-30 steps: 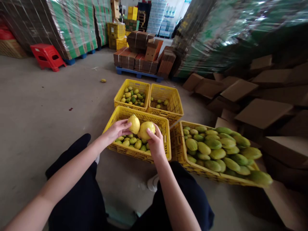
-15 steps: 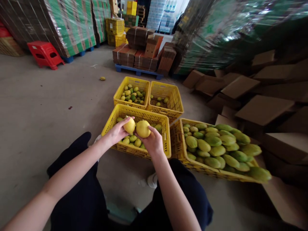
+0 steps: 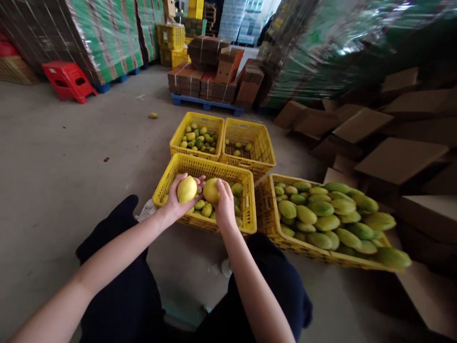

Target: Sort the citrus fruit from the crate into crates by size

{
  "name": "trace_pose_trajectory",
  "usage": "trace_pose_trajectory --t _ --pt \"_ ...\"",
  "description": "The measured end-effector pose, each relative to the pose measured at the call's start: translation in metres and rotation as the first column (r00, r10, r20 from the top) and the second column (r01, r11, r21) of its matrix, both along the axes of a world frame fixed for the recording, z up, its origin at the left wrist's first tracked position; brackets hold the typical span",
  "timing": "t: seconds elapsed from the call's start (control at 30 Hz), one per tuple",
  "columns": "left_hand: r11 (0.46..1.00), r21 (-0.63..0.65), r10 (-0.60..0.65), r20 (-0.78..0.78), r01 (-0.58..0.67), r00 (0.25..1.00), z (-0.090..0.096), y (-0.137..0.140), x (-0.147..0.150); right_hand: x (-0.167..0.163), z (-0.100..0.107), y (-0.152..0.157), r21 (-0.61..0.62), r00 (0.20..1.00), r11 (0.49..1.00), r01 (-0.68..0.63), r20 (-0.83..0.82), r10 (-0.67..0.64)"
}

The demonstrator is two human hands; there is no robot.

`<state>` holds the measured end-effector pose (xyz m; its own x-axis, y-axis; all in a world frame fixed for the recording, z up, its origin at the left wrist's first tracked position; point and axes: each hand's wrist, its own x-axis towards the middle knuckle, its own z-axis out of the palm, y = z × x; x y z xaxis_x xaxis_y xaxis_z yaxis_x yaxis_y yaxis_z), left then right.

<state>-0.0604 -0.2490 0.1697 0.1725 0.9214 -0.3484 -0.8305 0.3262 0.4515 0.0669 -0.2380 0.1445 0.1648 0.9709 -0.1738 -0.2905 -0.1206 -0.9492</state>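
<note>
In the cupped palm of my left hand [image 3: 173,202] lies a smooth, oval yellow fruit [image 3: 187,189], lemon-like in shape, with my fingers spread beside it. My right hand [image 3: 224,205] grips a second yellow fruit [image 3: 211,190] from its right side, thumb on top. The two fruits are close together but apart. Both hands are above the near yellow crate [image 3: 160,180]. Green and yellow fruits [image 3: 206,209] of the same sort lie in that crate, partly hidden by my hands.
To the right, a yellow crate [image 3: 273,205] is heaped with greenish-yellow fruits [image 3: 326,222]. Behind stand a crate [image 3: 174,138] of mixed fruits and another crate [image 3: 262,159] with several at its bottom. Cardboard boxes [image 3: 400,159] lie at right; one fruit [image 3: 153,115] is on the floor.
My left hand has turned palm up and moved slightly left and down, with its fruit now resting in the palm. My right thumb has come over the other fruit.
</note>
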Motion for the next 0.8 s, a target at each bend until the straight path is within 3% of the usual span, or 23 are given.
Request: trace_pose_trajectory --t 0.1,0.2,0.27,0.37,0.47,0.6,0.8 --pt "0.999 -0.038 0.012 -0.002 -0.012 1.000 -0.011 0.001 0.009 -0.010 -0.009 -0.006 0.134 0.941 0.989 -0.059 0.339 0.010" --pt "0.998 -0.055 0.010 -0.011 -0.011 1.000 -0.017 0.004 0.013 -0.019 -0.013 -0.016 0.214 0.780 0.952 -0.219 0.624 0.039" --pt "1.000 0.026 0.014 -0.031 -0.013 0.999 -0.017 0.005 0.011 -0.021 -0.014 -0.022 0.257 0.674 0.921 -0.292 0.739 0.007" --pt "0.987 0.163 -0.005 -0.065 0.015 0.998 -0.011 0.002 0.006 -0.023 -0.015 -0.029 0.337 0.603 0.881 -0.331 0.794 -0.077" --pt "0.976 0.203 -0.066 -0.084 0.082 0.994 -0.008 -0.002 0.000 -0.025 -0.013 -0.033 0.404 0.592 0.855 -0.325 0.792 -0.150" --pt "0.980 0.147 -0.117 -0.096 0.131 0.988 -0.012 -0.002 -0.004 -0.024 -0.005 -0.034 0.489 0.655 0.817 -0.305 0.731 -0.192" --pt "0.998 0.061 -0.029 0.006 0.028 1.000 -0.012 0.010 -0.005 -0.017 0.010 -0.032 0.555 0.754 0.681 -0.477 0.656 -0.007"
